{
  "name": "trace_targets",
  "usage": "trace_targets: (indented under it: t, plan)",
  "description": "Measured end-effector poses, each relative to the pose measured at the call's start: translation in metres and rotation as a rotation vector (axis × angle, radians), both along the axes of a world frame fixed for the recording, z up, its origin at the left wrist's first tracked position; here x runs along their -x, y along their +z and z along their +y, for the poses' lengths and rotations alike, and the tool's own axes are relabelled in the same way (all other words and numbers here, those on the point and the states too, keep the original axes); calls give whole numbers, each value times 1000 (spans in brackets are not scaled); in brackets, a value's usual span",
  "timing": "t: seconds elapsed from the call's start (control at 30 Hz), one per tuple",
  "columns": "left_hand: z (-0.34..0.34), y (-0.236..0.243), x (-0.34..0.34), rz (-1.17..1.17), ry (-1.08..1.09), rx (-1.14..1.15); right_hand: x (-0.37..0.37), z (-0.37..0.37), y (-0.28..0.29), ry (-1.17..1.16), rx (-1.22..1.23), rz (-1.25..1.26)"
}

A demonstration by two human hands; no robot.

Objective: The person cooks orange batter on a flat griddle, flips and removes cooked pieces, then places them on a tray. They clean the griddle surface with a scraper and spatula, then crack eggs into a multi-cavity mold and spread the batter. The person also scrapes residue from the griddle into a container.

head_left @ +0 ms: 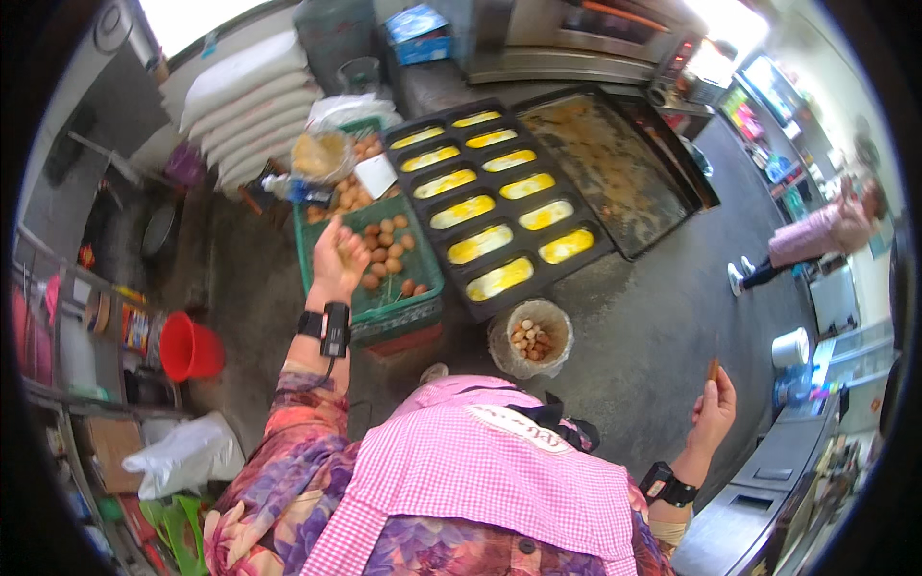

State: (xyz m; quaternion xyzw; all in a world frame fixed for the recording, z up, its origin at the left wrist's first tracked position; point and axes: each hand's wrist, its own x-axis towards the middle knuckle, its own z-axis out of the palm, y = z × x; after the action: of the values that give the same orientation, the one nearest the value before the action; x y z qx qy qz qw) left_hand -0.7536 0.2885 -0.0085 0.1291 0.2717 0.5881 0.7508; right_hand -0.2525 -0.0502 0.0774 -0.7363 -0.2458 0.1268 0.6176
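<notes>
My left hand [341, 250] is curled closed over the green crate [403, 307] of brown eggs [384, 240]; what its fingers hold is unclear. My right hand [711, 411] is raised at the right, pinching a thin brown stick-like thing [714, 370]. Between them and farther forward lies a black mould tray [516, 233], its several oblong hollows containing yellow and white liquid. A plastic-lined bucket [557, 355] with shells or eggs stands below the tray.
A stained baking pan [605, 163] lies beside the moulds. White sacks [245, 106] are stacked behind the crate, near an oven [576, 43]. A red bucket [187, 346] and shelving flank my left; another person [807, 235] stands at right near steel counters [768, 480].
</notes>
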Motion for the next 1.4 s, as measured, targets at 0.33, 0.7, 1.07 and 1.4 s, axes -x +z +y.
trace_targets:
  t: [0.33, 0.7, 1.07, 1.4]
  plan:
    - [90, -18, 110, 346, 185, -120, 25, 74, 12, 53, 156, -98]
    - [92, -131, 85, 1295, -358, 219, 47, 116, 6, 66, 259, -80]
    - [192, -177, 25, 2023, 61, -391, 71, 117, -2, -37, 406, -96]
    - [280, -203, -18, 2287, -181, -229, 78, 109, -11, -79, 524, -17]
